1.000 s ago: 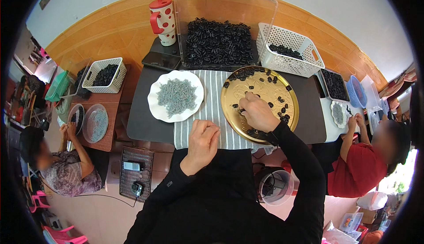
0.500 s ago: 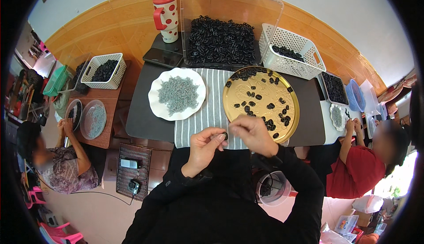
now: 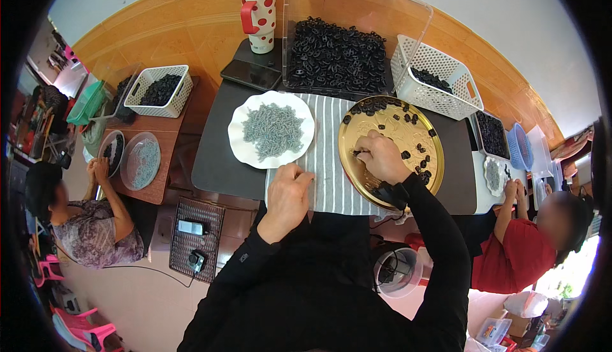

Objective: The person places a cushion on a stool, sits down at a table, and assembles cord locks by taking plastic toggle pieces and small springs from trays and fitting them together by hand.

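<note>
My right hand (image 3: 384,159) is over the round gold tray (image 3: 357,186), its thumb and fingers pinched on a small black plastic piece at its left side. Several more black pieces (image 3: 421,161) lie scattered on the tray, with a cluster along its far rim. My left hand (image 3: 287,200) rests on the grey-and-white striped cloth (image 3: 328,161), just below the white scalloped plate (image 3: 237,132). Its fingers are curled closed, and what they may hold is hidden. A heap of small grey-green rod-like pieces (image 3: 273,132) fills the plate's middle.
Behind are a clear bin (image 3: 357,1) of black pieces, a white perforated basket (image 3: 440,100), a dark phone (image 3: 250,75) and a dotted tumbler (image 3: 260,21). A person (image 3: 95,224) works at the left table, another (image 3: 516,244) at the right.
My right hand has moved right and away from me, from beside my left hand to over the tray. The black ring-like piece between my left fingertips no longer shows. The view has shifted slightly.
</note>
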Motion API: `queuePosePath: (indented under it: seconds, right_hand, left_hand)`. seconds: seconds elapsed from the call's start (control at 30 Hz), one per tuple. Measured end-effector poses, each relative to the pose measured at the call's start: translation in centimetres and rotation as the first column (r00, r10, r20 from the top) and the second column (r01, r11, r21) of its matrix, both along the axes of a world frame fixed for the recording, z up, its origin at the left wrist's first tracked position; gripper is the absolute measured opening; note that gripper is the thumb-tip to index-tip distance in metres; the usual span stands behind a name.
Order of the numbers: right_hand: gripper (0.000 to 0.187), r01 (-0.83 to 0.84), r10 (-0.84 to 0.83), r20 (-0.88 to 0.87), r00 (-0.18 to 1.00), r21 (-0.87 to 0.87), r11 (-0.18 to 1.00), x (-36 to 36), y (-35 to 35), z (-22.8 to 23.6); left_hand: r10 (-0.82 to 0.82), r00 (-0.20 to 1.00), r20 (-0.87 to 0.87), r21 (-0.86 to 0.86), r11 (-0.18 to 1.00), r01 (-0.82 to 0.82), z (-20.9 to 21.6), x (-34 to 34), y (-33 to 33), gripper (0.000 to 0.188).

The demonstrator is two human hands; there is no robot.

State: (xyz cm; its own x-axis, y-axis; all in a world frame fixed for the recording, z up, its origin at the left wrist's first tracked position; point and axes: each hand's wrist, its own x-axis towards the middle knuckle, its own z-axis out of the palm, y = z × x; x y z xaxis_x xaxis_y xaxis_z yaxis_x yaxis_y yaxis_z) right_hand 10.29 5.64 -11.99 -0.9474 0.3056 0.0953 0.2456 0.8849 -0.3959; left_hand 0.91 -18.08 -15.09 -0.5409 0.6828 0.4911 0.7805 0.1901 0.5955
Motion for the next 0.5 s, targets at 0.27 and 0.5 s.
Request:
queuePosePath:
  seconds: [0.27, 0.5]
  right_hand:
    - [0.013, -0.038, 0.046, 0.082, 0.996, -0.094, 0.995, -0.1, 0.6, 0.1]
    - [0.01, -0.069, 0.073, 0.083, 0.994, -0.046, 0.997, 0.0, 0.5, 0.0]
  left_hand:
    - [-0.01, 0.997, -0.08, 0.005, 1.0, 0.011, 1.2, 1.8, 2.1, 0.018]
    - [-0.049, 0.991, -0.124, -0.027, 0.999, 0.046, -0.2, 1.4, 3.5, 0.01]
